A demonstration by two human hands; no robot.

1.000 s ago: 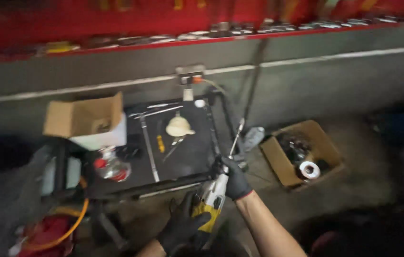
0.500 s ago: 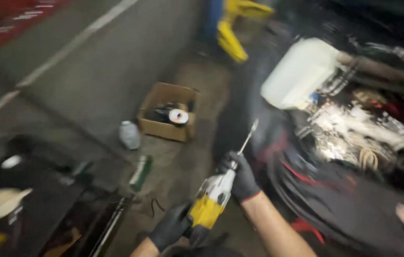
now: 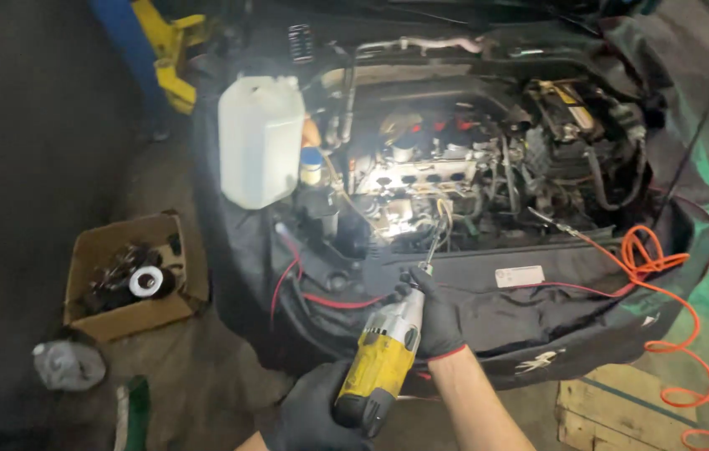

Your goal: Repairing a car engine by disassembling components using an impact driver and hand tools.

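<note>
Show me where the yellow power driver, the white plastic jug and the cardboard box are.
yellow power driver (image 3: 383, 359), head view, on its yellow body.
white plastic jug (image 3: 261, 142), head view, on the middle of its front face.
cardboard box (image 3: 133, 316), head view, on its near outer wall.

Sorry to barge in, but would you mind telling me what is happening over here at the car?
A person in black gloves stands at an open engine bay holding a yellow power driver. The left hand grips its handle, while the right hand steadies the front end, where a long bit points toward the lit engine. A white plastic jug sits at the bay's left edge, an orange coiled hose trails to the right, and a cardboard box of parts lies on the floor.
</note>
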